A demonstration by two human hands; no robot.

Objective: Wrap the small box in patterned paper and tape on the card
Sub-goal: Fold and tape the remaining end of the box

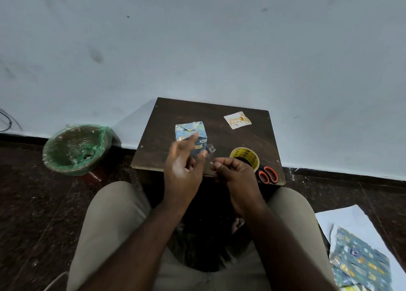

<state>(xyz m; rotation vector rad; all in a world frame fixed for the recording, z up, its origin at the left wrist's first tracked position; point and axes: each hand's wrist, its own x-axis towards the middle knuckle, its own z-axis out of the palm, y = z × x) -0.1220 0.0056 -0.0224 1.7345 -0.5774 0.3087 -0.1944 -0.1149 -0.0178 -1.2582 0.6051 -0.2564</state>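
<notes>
Item: small box wrapped in blue patterned paper [189,130], lying on a dark brown wooden board [158,141] just beyond the left hand [182,165], partly hidden behind its fingers. The left hand is hovering with fingers loosely spread, gripping nothing. Its thumb tip is sitting just beside a short strip of clear tape [211,148]; contact cannot be told. The right hand [236,174] is pinching the strip's lower end, fingers curled. A white square card with gold lettering [237,120] is lying beyond the right hand, apart from the box. A yellow roll of tape [245,155] and orange-handled scissors [267,174] are lying just right of it.
</notes>
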